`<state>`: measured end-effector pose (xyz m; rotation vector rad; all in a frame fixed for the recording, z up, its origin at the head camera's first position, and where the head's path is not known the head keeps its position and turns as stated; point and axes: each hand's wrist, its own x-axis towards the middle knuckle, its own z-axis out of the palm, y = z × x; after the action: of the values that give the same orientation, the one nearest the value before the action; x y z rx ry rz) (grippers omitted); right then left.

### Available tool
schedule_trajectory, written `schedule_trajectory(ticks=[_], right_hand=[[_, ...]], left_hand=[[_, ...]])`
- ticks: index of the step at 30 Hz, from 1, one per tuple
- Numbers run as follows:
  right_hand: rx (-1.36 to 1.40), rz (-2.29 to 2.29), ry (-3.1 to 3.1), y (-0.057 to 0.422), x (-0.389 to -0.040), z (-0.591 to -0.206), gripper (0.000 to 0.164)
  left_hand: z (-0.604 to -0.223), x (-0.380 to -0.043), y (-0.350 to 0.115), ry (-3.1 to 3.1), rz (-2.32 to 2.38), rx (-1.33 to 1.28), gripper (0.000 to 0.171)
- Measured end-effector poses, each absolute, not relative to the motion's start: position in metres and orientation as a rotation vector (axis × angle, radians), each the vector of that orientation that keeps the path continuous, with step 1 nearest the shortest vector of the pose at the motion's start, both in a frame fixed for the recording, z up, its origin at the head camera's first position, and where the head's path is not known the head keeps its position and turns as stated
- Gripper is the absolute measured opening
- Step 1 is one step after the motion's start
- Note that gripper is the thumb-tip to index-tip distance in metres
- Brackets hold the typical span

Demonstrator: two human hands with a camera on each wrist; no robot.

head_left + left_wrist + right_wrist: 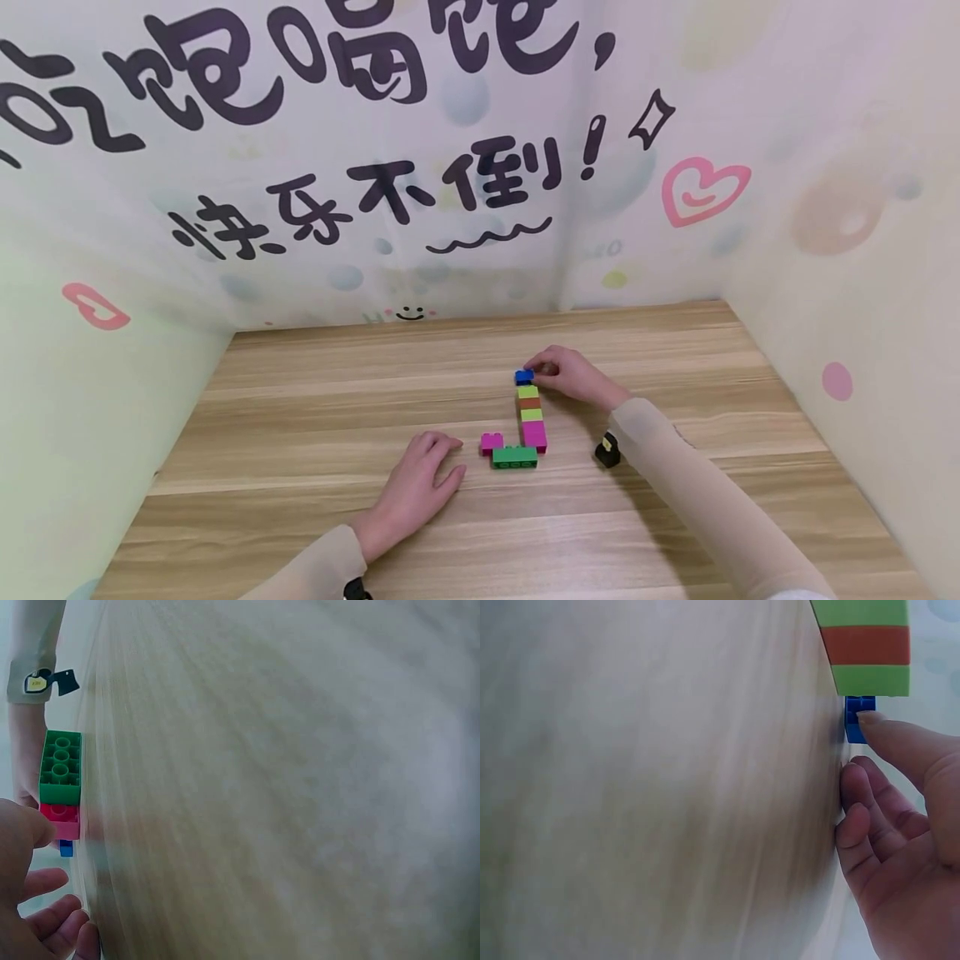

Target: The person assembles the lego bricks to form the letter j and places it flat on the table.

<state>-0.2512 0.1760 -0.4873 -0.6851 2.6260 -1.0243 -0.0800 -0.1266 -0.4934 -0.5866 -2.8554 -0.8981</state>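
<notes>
Toy building bricks form an L on the table. At its far end is a small blue brick (523, 377), pinched by my right hand (573, 377); the thumb lies on it in the right wrist view, and the index fingertip is hidden there. Towards me follow a lime, orange-brown (529, 403) and lime banded row and a magenta brick (535, 436). A green brick (514, 458) lies on its side across the near end, hollow underside showing in the left wrist view. Left of it sits another magenta brick (491, 443). Beside that, my left hand (412, 487) holds nothing, fingers loosely extended.
The wood-grain table (300, 417) meets a printed white backdrop (480, 275) at the back. Pale side panels stand left (90, 417) and right (840, 292). A black tag (607, 450) hangs at the right sleeve cuff.
</notes>
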Motion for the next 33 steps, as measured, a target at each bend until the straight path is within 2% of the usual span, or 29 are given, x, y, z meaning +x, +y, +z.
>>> schedule_trajectory(ticks=[33], right_hand=[[-0.658, -1.053, 2.601, 0.1795, -0.2492, -0.4869, 0.028]], left_hand=[[-0.4941, -0.0818, -0.1262, -2.877, -0.884, -0.566, 0.029]])
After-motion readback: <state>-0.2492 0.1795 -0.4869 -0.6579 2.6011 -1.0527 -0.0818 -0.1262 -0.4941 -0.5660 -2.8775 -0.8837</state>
